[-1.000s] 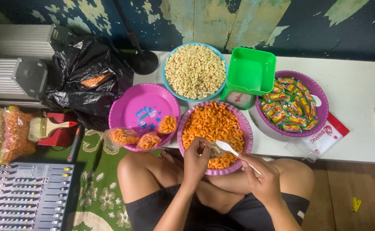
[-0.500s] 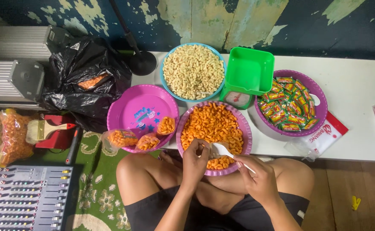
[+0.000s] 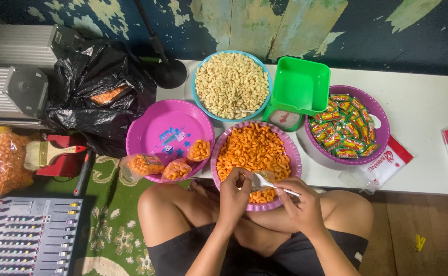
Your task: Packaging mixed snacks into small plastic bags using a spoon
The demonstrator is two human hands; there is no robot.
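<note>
A purple bowl full of orange curled snacks sits at the table's near edge above my knees. My left hand holds a small clear plastic bag open over the bowl's near side. My right hand grips a white plastic spoon whose scoop is at the bag's mouth. The bag itself is mostly hidden by my fingers and the spoon.
A pink plate holds three filled snack bags. A blue bowl of pale snacks, a green scale and a purple bowl of sachets stand behind. A black plastic bag, brush and audio mixer lie at the left.
My right hand has moved left and tipped the spoon down toward the bag held by my left hand. The left hand has stayed in place.
</note>
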